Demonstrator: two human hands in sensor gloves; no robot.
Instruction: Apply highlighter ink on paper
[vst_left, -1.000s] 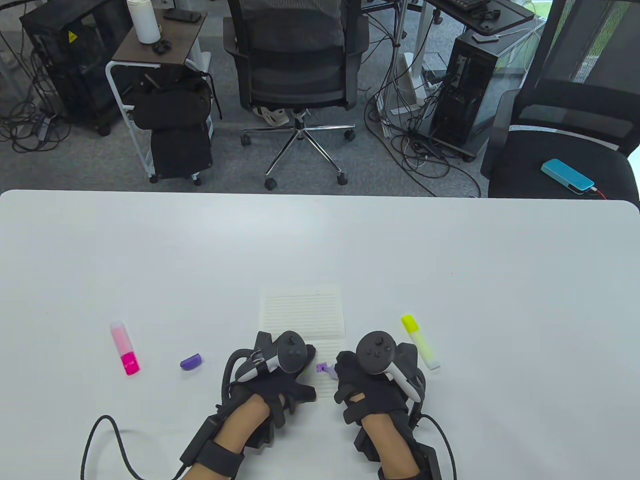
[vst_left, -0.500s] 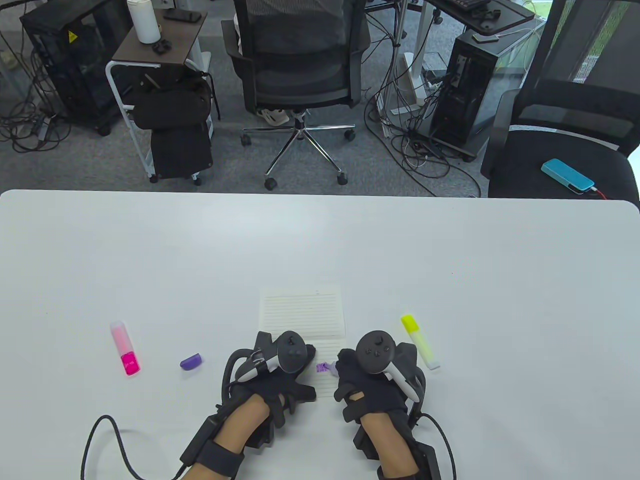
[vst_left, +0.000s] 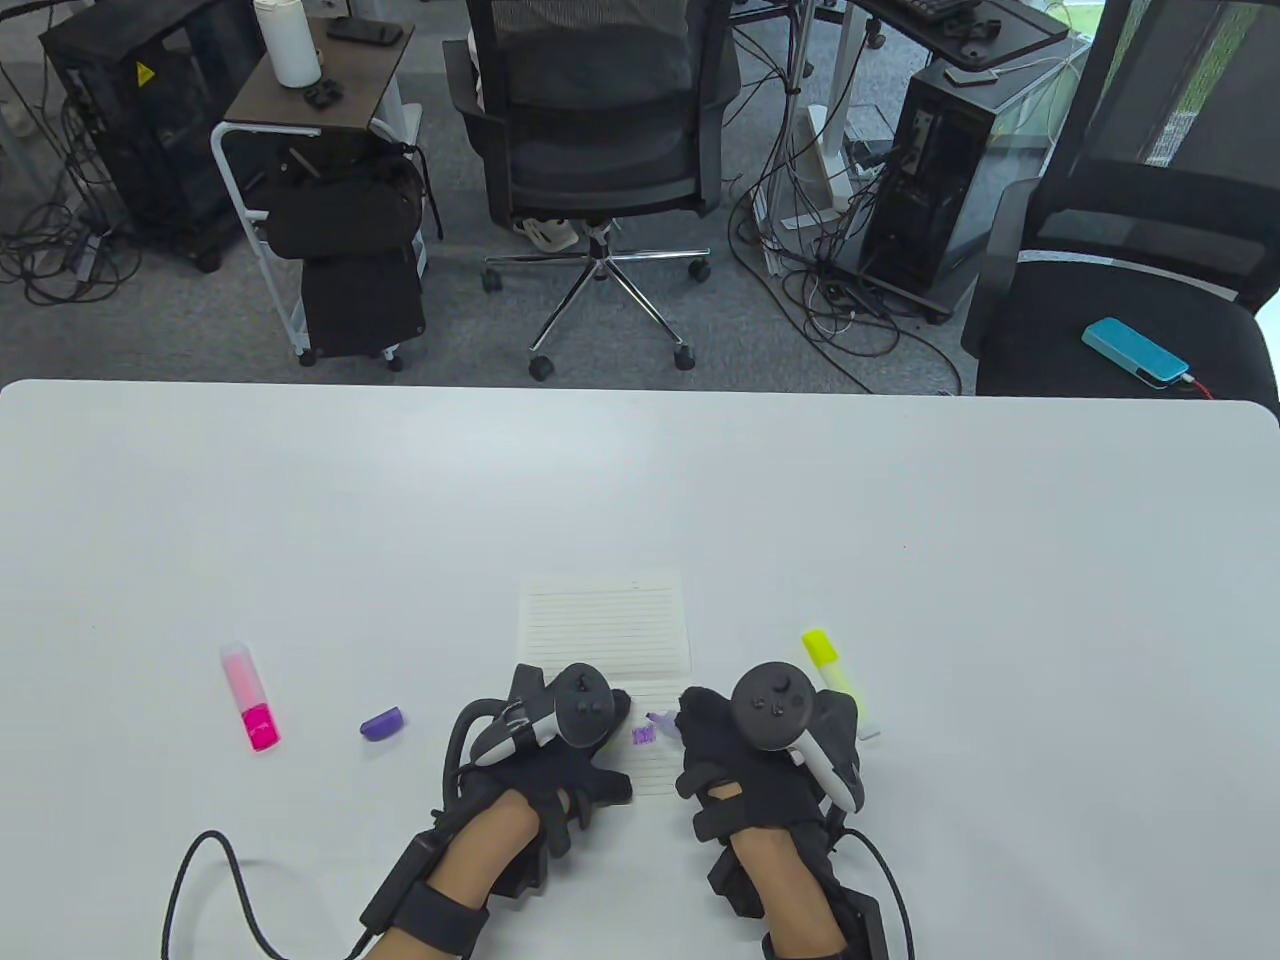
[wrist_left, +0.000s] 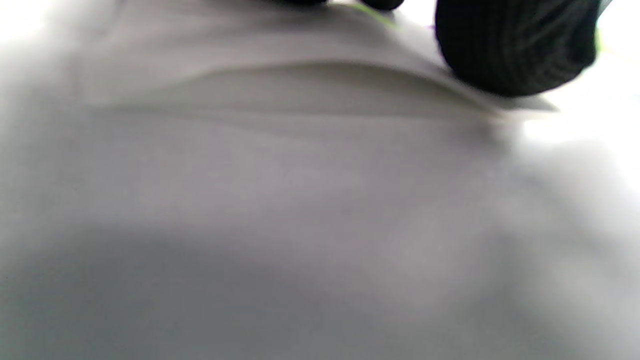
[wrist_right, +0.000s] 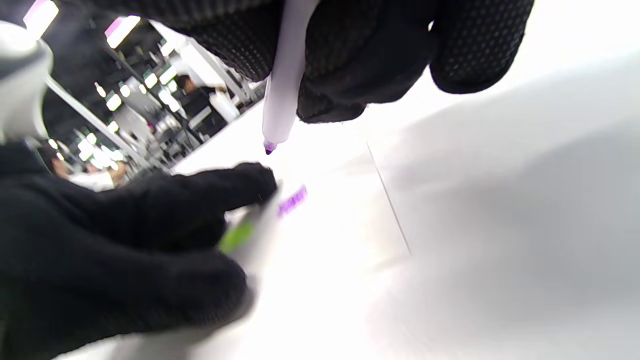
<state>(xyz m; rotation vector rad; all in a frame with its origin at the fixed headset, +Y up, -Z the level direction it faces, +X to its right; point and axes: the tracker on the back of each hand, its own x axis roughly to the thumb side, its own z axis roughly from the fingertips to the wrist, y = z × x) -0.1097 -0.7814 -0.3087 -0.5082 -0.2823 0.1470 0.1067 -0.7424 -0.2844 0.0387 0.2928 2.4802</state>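
Low in the table view, left of centre, my left hand (vst_left: 560, 745) lies on the near left part of the lined paper (vst_left: 606, 625), fingers resting on the sheet to pin it and holding nothing that I can see. In the left wrist view one gloved fingertip (wrist_left: 515, 50) presses the sheet's edge at the upper right of the frame.

Just right of that hand sits the purple mark (vst_left: 643, 736), a short patch on the lower part of the paper.

Right again, my right hand (vst_left: 760, 750) grips the purple highlighter (wrist_right: 285, 80), fingers wrapped round the barrel. In the right wrist view its long axis runs steeply down from the top of the frame, and the tip hangs just above and up-left of the mark, apart from the paper. I judge the next stroke needs the tip lowered onto the sheet beside the mark; the right hand is the nearer one.
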